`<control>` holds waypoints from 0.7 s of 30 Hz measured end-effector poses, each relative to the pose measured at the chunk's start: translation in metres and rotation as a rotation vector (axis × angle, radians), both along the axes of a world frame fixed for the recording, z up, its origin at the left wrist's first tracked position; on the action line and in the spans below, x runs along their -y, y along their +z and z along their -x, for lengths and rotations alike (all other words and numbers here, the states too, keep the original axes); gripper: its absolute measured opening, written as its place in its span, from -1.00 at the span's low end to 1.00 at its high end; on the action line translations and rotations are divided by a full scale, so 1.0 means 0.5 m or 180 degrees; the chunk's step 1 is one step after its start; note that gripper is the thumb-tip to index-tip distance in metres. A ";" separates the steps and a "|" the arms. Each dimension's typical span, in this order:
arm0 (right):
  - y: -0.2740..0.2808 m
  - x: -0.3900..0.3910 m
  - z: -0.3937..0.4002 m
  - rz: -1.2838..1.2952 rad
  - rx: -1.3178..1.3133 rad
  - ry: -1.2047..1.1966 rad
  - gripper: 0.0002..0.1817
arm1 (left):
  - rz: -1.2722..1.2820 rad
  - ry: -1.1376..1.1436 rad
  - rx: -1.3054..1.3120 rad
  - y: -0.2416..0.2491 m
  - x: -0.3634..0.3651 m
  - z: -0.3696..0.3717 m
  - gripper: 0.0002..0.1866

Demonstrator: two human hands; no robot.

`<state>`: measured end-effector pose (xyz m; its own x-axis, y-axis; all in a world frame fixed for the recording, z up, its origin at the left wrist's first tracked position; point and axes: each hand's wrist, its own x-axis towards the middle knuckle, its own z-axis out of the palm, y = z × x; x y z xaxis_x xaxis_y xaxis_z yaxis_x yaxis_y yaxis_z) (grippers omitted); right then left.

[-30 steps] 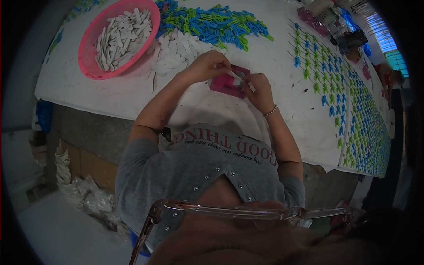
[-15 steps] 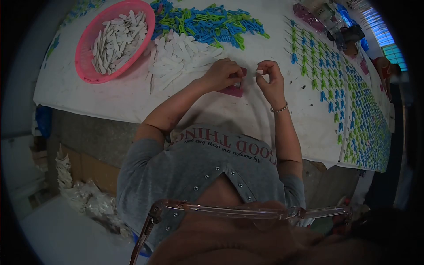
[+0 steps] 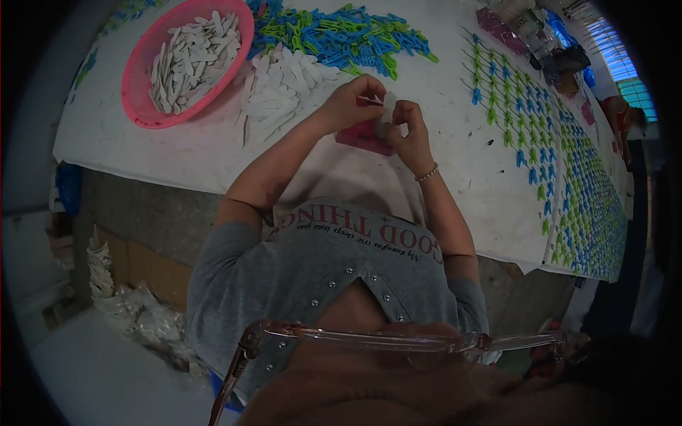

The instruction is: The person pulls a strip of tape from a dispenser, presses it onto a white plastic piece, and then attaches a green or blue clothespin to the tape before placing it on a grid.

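My right hand (image 3: 408, 138) pinches a flat white strip (image 3: 388, 106) that stands upright between the two hands. Close beside it, my left hand (image 3: 352, 106) has thumb and fingers closed on a thin white piece (image 3: 371, 100); its exact kind is too small to make out. Just below the hands lies a dark pink tray-like object (image 3: 364, 140), partly covered by them. A loose pile of flat white strips (image 3: 280, 92) spreads to the left of my left hand.
A pink basket (image 3: 128, 99) of white strips stands at the upper left. Blue and green plastic clips (image 3: 341, 35) are heaped at the back. Rows of clips (image 3: 526, 121) cover the right side of the white table (image 3: 455, 192). Another person (image 3: 621, 121) is at the far right.
My right hand has moved left to meet my left hand, bringing a white strip with it. My left hand has lifted slightly away from the pink object, uncovering more of it.
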<state>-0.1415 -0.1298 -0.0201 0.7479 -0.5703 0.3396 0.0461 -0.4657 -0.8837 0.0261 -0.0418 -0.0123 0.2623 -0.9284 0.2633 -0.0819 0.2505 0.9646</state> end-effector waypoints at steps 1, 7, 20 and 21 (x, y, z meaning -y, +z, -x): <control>0.000 -0.002 -0.002 0.0003 -0.0004 0.0006 -0.57 | 0.0003 0.0006 -0.0004 0.007 0.001 -0.010 -0.72; 0.003 0.006 0.006 0.0897 -0.0226 0.0036 -0.63 | -0.0003 -0.0134 0.0841 0.032 -0.021 -0.035 -0.72; 0.036 0.045 0.075 0.1707 -0.0625 -0.0078 -0.66 | 0.0020 0.0055 0.2074 -0.032 -0.008 0.009 -0.80; 0.046 0.048 0.078 0.1741 -0.0692 -0.0136 -0.64 | 0.0007 0.0075 0.2144 -0.027 -0.005 0.015 -0.80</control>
<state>-0.1807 -0.1541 0.0032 0.8135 -0.3869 0.4342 -0.1383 -0.8539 -0.5017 0.0186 -0.0392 -0.0258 0.0602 -0.9237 0.3784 -0.6710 0.2432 0.7004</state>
